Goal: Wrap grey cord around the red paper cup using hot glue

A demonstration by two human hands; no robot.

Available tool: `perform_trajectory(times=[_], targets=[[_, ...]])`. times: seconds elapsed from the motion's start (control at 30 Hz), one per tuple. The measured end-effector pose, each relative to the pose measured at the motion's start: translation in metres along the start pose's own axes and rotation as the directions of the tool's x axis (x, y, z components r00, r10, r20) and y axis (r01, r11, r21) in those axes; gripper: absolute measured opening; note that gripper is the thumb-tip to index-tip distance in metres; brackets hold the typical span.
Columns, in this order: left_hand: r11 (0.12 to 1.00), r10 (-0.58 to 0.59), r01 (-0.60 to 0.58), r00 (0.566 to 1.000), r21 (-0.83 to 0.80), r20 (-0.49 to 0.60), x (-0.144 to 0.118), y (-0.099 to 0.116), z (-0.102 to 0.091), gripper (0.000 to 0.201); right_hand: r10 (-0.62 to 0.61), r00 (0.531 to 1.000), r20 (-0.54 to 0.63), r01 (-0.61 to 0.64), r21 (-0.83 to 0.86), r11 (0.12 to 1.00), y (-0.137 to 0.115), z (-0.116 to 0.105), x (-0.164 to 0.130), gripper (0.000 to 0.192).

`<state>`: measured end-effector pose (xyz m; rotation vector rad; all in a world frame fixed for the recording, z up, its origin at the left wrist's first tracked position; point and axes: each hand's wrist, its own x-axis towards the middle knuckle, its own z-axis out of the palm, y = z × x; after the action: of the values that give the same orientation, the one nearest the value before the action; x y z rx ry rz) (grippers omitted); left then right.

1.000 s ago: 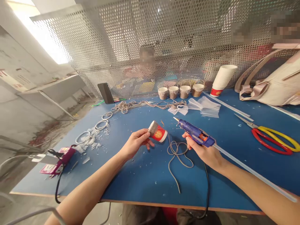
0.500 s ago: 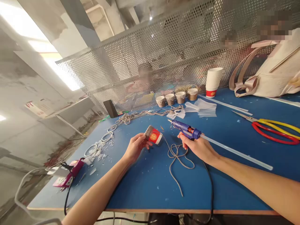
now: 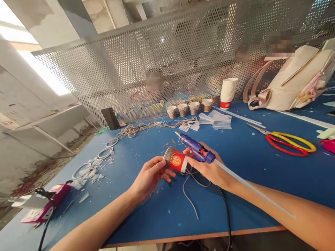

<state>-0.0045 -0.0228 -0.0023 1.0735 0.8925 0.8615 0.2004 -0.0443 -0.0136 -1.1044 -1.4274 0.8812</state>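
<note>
A red and white paper cup (image 3: 177, 161) lies tilted on its side in the air, grey cord wound round its left end. My left hand (image 3: 154, 170) pinches the cup at that corded end. In my right hand (image 3: 206, 167) is a blue hot glue gun (image 3: 195, 144), its nozzle aimed up and left, a long clear glue stick (image 3: 253, 190) sticking out of its back. The right hand's thumb side touches or nearly touches the cup's white rim. Loose grey cord (image 3: 192, 198) trails on the blue table (image 3: 146, 223) below the cup.
Several cord-covered cups (image 3: 194, 108) and a stack of paper cups (image 3: 229, 92) stand along the perforated screen (image 3: 125, 69). Scissors (image 3: 285, 141) and a bag (image 3: 288, 83) are at right. White rings (image 3: 104, 152), a phone (image 3: 110, 118) and a pink power strip (image 3: 47, 205) sit left.
My right hand with the glue gun has moved left, up to the cup. The cup has shifted slightly right and down, showing more of its wound cord. The camera view has turned rightward.
</note>
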Motion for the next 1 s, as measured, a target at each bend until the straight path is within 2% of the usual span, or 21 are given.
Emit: perform_trajectory(times=[0.17, 0.3, 0.47, 0.6, 0.7, 0.83, 1.0], targets=[[0.982, 0.019, -0.016, 1.000, 0.190, -0.011, -0.004, -0.003, 0.007, 0.022, 0.032, 0.999, 0.011, -0.033, 0.038, 0.999, -0.001, 0.000, -0.002, 0.017], [0.942, 0.081, -0.059, 0.995, 0.330, -0.052, -0.004, -0.004, 0.013, 0.023, 0.035, 0.999, 0.015, -0.035, -0.021, 0.999, 0.006, -0.002, 0.000, 0.016], [0.929, 0.082, -0.053, 0.995, 0.365, -0.063, -0.004, -0.006, 0.016, 0.023, -0.016, 1.000, -0.002, 0.016, -0.125, 0.992, 0.010, -0.003, 0.000, 0.006], [0.926, 0.078, -0.066, 0.997, 0.373, -0.017, -0.005, -0.005, 0.017, 0.018, -0.029, 0.999, -0.024, 0.024, -0.190, 0.981, 0.012, -0.002, 0.000, 0.007], [0.906, 0.075, -0.076, 0.997, 0.417, 0.019, -0.006, -0.004, 0.020, 0.015, -0.019, 0.999, -0.043, 0.012, -0.147, 0.989, 0.014, 0.000, 0.000, 0.010], [0.870, 0.096, -0.095, 0.995, 0.484, 0.023, -0.006, -0.005, 0.023, 0.022, -0.019, 0.999, -0.042, 0.018, -0.040, 0.999, 0.016, 0.002, -0.001, 0.014], [0.852, 0.141, -0.110, 0.990, 0.512, -0.022, -0.004, -0.010, 0.024, 0.028, -0.100, 0.994, -0.035, 0.096, -0.102, 0.990, 0.011, 0.001, -0.006, 0.015]])
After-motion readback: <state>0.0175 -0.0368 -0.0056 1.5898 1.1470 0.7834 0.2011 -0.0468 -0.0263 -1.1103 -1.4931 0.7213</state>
